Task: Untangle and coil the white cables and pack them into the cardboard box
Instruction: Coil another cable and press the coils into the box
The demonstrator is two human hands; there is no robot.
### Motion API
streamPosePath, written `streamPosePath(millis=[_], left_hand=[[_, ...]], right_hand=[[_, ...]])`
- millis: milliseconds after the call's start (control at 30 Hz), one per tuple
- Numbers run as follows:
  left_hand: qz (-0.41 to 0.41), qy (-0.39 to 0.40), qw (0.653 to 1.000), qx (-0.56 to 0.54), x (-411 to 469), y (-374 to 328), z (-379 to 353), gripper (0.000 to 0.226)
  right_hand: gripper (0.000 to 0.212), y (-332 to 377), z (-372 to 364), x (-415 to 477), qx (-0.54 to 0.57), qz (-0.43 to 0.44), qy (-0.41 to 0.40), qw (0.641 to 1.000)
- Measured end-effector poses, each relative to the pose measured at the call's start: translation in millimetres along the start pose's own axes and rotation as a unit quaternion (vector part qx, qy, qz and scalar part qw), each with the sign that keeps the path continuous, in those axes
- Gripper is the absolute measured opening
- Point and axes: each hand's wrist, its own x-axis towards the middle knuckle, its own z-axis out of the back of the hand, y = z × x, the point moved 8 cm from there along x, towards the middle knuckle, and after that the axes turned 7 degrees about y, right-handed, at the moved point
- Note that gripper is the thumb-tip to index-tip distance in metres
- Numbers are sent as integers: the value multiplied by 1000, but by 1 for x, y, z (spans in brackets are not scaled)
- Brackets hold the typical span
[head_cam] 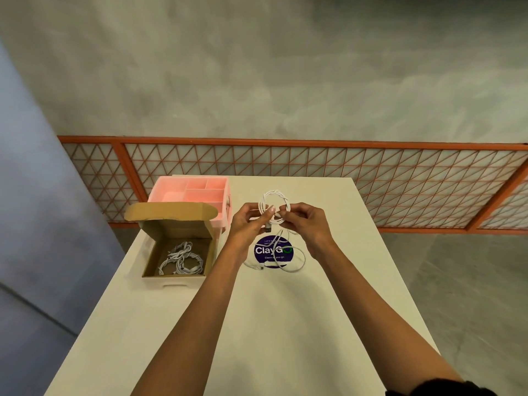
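Above the white table (257, 324) both hands hold a coiled white cable (275, 197) as an upright ring. My left hand (251, 221) pinches its left side, with a plug end hanging just below the fingers. My right hand (305, 221) pinches the ring's right side. Under the hands a loose white cable (288, 265) lies on the table. The open cardboard box (148, 264) stands at the left with its lid up. Inside it lie coiled white cables (180, 261).
A pink divided organiser tray (171, 187) stands behind the box at the table's far left corner. A round purple sticker (264, 250) lies on the table under the loose cable. An orange mesh fence (371, 172) runs beyond the far edge.
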Motion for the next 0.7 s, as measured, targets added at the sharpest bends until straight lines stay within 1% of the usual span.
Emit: streamPosePath(millis=[33,67,167,333,400,500,600,700], left_hand=[[-5,-1,1000,2,-1,0,0,20],[-14,1,1000,3,-1,-1,-1,15],[-36,9,999,-4,-1,-9,-5,16],[-39,-6,998,-48,-2,-8,-6,15],[-48,-29,997,-48,-3,-7,-4,16],[-61,-62,994,-63,-4,-4,-2,18],[-75,-84,989,-97,-7,-3,-4,21],[-82,-90,983,-139,-10,-2,-7,23]], right_hand=[[12,-1,-1,0,-11,-1,3,1000],[11,-1,-1,0,-27,0,4,1000],[6,-2,-2,-1,-70,7,5,998],[7,-4,-8,2,-75,-10,50,996],[13,-5,-9,2,-74,-24,55,995],[19,-2,-10,1,-65,-10,53,996],[21,1,-11,-1,-54,3,46,997],[28,3,-10,-1,-23,4,37,999]])
